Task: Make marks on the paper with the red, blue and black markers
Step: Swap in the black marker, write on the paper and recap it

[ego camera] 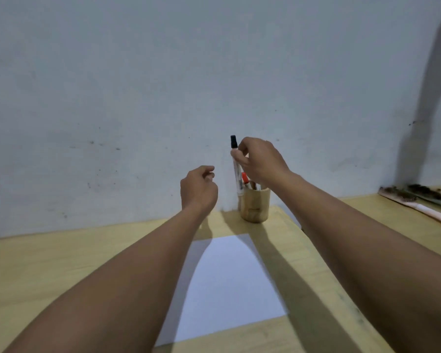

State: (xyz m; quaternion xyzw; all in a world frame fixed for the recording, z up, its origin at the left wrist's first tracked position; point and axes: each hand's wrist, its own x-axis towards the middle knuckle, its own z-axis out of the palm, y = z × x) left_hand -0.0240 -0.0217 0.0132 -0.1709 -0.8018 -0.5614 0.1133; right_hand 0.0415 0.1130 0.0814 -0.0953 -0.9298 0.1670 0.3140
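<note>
One black-capped marker (236, 169) stands pinched between your right hand's (259, 161) fingertips, upright above the wooden cup (255, 206) so it clears the rim. Your left hand (197, 188) hovers loosely curled, holding nothing, placed to uncap. Blank paper (229, 284) lies below on the table (61, 258).

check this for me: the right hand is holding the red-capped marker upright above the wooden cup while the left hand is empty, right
Not quite: the head view shows the right hand holding the black-capped marker, not the red one. The red-capped marker sits in the wooden cup. The left hand is empty.
</note>
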